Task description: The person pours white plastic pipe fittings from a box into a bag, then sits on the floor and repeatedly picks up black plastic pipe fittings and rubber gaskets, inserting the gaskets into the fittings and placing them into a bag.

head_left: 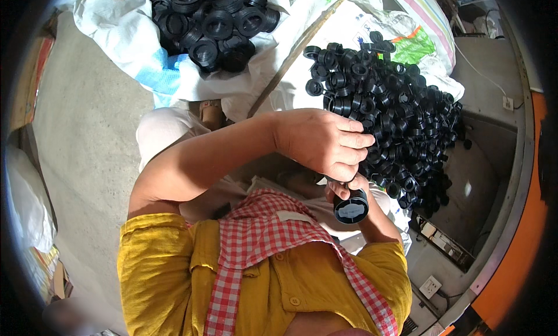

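Right now I take the heap of black rings (395, 109) on the white sack (349, 28) as my landmark; it lies spread within arm's reach, I judge so pieces can be drawn off one at a time. Up and left of it a second sack holds larger black rings (215, 19). Just below the heap, my left hand (325, 143) is curled shut over a short black cylinder (350, 207), steadying it. My right hand (343, 188), mostly hidden beneath, touches that cylinder; its grip I cannot tell.

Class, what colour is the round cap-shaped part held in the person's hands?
Black round plastic part, with a paler bluish inner face; the head view shows it best.
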Available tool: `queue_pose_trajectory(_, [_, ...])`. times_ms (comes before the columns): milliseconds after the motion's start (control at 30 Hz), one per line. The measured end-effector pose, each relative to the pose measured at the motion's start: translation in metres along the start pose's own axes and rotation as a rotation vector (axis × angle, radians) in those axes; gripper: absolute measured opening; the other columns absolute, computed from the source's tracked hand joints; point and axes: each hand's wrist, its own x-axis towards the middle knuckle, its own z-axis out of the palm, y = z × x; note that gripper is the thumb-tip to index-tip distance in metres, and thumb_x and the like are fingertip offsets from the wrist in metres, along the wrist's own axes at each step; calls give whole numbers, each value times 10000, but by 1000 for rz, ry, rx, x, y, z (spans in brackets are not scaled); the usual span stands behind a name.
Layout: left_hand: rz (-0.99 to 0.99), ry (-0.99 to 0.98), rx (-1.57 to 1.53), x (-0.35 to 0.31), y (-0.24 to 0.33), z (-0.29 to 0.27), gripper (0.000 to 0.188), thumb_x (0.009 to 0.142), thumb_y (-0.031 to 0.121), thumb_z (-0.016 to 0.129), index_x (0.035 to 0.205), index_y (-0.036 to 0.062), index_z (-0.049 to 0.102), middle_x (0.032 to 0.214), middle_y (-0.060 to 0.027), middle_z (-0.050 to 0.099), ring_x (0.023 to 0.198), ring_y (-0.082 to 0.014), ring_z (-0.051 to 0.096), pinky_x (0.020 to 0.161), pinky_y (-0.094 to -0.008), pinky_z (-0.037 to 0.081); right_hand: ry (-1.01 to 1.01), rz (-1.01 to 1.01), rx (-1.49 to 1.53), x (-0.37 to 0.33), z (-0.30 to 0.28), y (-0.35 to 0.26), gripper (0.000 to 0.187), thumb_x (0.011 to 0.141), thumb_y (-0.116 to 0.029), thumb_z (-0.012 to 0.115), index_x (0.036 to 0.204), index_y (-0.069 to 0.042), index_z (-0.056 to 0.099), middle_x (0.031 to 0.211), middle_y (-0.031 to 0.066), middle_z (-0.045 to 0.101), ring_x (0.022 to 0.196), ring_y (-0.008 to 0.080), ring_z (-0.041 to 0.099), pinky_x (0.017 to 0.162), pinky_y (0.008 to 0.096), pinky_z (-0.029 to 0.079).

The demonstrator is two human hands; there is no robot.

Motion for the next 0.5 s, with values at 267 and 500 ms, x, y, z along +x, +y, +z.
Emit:
queue_pose_trajectory(267, [30, -103, -121, -7, 7, -3, 214, 770, 290, 589, 776, 77, 578, 956, -97, 644, 968, -274, 623, 868, -393, 510, 82, -29, -43, -1, -2, 22, 327, 666, -343, 710, 793, -69, 586, 636, 47, 589, 568, 163, 557, 540, 269, 449])
queue_pose_trajectory(500, [34, -196, -210, -3, 15, -3, 212, 784, 271, 587, 800, 59, 588, 958, -125, 639, 968, -288, 624, 827, -392, 532, 143, 16, -46, -14, 11, 21, 349, 686, -338, 720, 833, -52, 583, 657, 61, 589, 599, 167, 589, 535, 250, 479])
